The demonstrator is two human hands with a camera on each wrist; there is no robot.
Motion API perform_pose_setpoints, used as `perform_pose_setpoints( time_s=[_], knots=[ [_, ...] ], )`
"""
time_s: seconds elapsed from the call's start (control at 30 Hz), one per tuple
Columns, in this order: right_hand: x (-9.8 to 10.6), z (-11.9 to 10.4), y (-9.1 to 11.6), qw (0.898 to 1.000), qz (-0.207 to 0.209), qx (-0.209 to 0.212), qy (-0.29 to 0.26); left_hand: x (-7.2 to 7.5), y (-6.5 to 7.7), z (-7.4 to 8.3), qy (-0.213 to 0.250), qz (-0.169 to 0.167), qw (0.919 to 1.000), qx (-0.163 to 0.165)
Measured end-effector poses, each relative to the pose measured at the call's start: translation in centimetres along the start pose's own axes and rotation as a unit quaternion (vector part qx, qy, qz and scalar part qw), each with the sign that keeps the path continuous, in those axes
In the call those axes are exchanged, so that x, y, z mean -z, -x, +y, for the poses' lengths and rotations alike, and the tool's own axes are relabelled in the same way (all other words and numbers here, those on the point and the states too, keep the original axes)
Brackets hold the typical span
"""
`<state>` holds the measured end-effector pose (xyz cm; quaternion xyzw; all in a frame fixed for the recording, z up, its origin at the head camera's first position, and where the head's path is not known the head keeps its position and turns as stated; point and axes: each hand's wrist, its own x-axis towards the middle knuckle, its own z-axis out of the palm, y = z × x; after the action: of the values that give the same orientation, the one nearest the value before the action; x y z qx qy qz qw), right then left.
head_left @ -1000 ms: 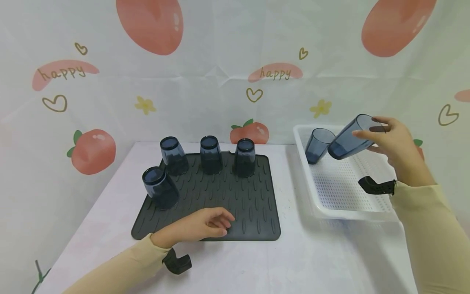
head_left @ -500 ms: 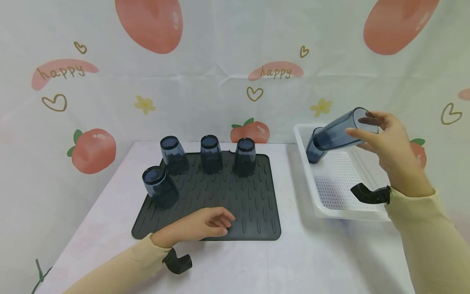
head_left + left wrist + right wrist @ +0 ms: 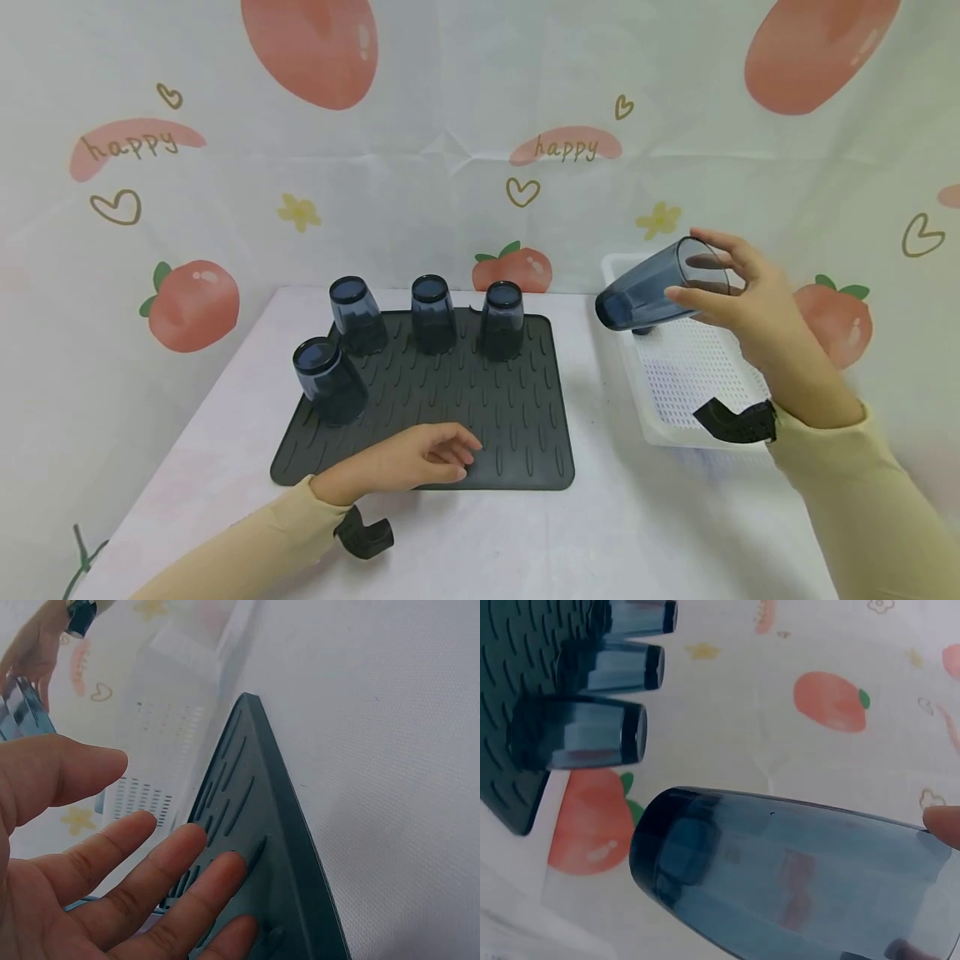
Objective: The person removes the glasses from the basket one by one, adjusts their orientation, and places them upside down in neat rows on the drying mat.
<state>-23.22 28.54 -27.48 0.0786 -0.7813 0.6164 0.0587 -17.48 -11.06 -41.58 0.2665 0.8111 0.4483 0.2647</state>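
Observation:
My right hand (image 3: 757, 308) grips a blue drinking glass (image 3: 645, 287) near its rim, tilted with the base pointing left, above the left side of a white basket (image 3: 648, 429). The same glass (image 3: 795, 870) fills much of the right wrist view. Over the front of a dark drying mat (image 3: 495, 417), my left hand (image 3: 412, 457) hovers with relaxed fingers and holds nothing. Several blue glasses stand upside down on the mat, among them a front-left glass (image 3: 330, 383) and a back-right glass (image 3: 502, 321). Another glass (image 3: 642, 331) in the basket is mostly hidden behind the held one.
The basket has a perforated floor (image 3: 690, 375) and stands right of the mat on a white tabletop (image 3: 525, 542). A patterned cloth backdrop (image 3: 420, 108) rises directly behind them. Black camera mounts (image 3: 363, 533) project from the wrists.
My right hand has carried the glass leftward from above the basket toward its left edge, and the glass now lies nearer horizontal. The left hand has stayed in place.

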Motion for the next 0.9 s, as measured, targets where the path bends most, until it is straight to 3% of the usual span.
perform_pose_setpoints(
  time_s=[0.13, 0.3, 0.63, 0.9],
  knots=[
    [-0.8, 0.0, 0.2, 0.999, -0.010, 0.016, -0.042, 0.0, 0.1, 0.2, 0.001, 0.002, 1.0000, -0.001],
    [-1.7, 0.0, 0.8, 0.998, -0.018, 0.030, -0.058, 0.0, 0.2, 0.5, 0.001, 0.004, 1.0000, 0.000],
    [-3.4, 0.4, 1.9, 0.996, -0.064, 0.027, -0.053, 0.0, 0.3, 0.3, 0.005, 0.005, 1.0000, -0.002],
    [-4.8, 1.0, 2.6, 0.996, -0.077, 0.033, -0.033, 0.0, 0.3, 0.4, 0.007, 0.006, 1.0000, 0.002]
  ],
)
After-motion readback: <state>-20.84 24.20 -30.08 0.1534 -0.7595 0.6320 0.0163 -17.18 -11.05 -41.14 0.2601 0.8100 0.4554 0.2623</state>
